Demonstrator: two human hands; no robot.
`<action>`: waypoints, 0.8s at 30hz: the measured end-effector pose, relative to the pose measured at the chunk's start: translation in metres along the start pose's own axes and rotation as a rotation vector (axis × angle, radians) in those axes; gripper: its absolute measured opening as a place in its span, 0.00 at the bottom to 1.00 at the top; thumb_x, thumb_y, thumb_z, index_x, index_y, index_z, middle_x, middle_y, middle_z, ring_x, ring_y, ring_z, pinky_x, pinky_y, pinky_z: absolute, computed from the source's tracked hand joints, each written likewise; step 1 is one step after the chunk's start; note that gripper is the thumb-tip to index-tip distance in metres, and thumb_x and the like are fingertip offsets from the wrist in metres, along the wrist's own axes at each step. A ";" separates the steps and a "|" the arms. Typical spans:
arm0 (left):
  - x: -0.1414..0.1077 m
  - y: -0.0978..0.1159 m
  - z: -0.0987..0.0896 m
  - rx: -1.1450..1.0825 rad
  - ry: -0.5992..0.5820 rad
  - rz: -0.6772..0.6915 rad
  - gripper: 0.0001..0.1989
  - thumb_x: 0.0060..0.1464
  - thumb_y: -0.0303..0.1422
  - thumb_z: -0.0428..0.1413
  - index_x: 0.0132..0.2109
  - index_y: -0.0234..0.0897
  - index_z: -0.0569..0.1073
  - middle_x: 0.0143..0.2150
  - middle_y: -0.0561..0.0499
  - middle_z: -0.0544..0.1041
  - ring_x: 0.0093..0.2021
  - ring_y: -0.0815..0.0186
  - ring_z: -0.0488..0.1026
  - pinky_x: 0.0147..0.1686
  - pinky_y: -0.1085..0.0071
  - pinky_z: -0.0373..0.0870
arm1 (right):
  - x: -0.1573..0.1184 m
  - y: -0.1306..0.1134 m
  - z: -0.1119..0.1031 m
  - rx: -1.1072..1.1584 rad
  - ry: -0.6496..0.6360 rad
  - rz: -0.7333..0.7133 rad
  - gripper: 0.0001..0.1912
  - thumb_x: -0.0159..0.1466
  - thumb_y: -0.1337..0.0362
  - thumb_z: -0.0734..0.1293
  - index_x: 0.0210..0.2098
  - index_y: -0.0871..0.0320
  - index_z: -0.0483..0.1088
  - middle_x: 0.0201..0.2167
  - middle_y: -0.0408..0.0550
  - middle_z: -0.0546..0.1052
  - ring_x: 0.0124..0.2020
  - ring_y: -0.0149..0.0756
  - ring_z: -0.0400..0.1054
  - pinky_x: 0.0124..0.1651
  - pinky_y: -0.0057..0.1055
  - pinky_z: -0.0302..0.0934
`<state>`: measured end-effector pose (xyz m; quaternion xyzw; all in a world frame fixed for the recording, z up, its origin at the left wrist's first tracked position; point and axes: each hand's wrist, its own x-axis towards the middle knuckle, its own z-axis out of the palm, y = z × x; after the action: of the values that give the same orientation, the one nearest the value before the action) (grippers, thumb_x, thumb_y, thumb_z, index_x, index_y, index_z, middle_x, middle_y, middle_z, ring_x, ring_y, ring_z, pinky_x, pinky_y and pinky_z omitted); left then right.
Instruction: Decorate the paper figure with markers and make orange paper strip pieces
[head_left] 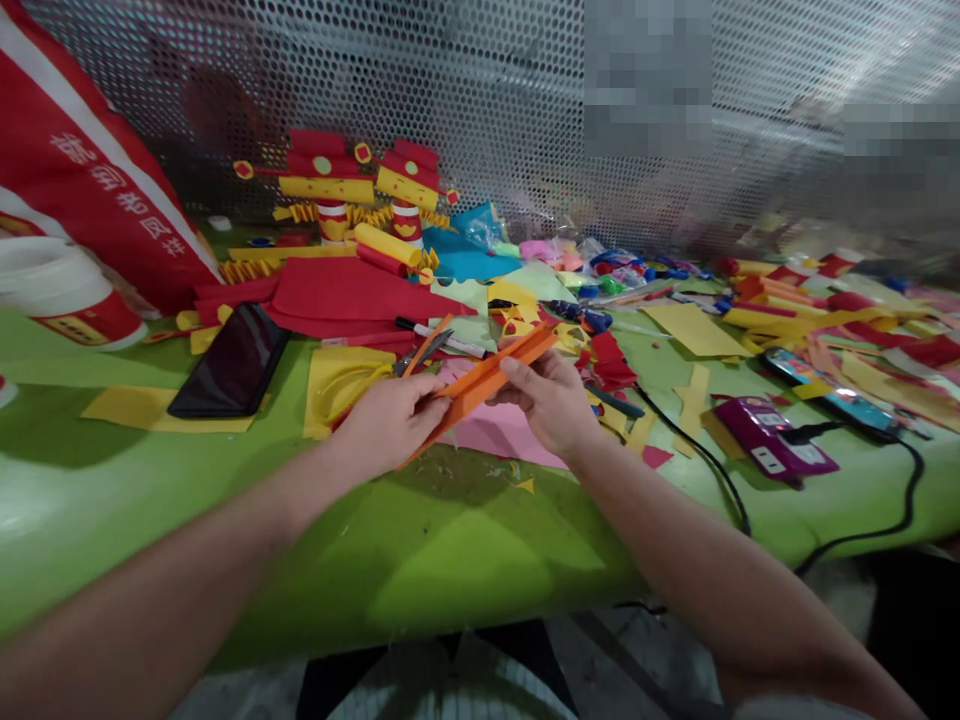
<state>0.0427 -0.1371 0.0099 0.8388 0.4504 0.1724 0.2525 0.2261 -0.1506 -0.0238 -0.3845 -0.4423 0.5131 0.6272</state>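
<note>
A folded strip of orange paper (487,383) slants up to the right between my hands, raised above the table's front part. My left hand (394,418) pinches its lower left end. My right hand (551,395) is closed on the upper right part, thumb on top. Beneath it lie a pink paper sheet (502,432) and small paper scraps. Yellow-handled scissors (349,390) rest by my left hand, on a yellow sheet, their blades partly hidden. A black-and-white marker (450,340) lies just behind the orange paper.
Two red-and-yellow paper figures (326,185) stand at the back, before red sheets (352,290). A black phone (231,362) and paper cups (71,290) are at left. A purple power strip (772,437) with a black cable (701,455) and another phone (829,392) lie right.
</note>
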 end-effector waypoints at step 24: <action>0.000 -0.006 0.008 -0.034 0.057 0.164 0.22 0.60 0.41 0.40 0.53 0.35 0.69 0.43 0.47 0.78 0.38 0.63 0.74 0.35 0.70 0.68 | -0.006 -0.002 0.010 0.059 -0.028 0.239 0.17 0.46 0.61 0.74 0.32 0.57 0.67 0.20 0.40 0.76 0.21 0.30 0.71 0.27 0.29 0.68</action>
<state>0.0428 -0.1365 -0.0002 0.8633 0.3842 0.2240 0.2386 0.2169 -0.1565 -0.0201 -0.4085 -0.3865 0.6022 0.5666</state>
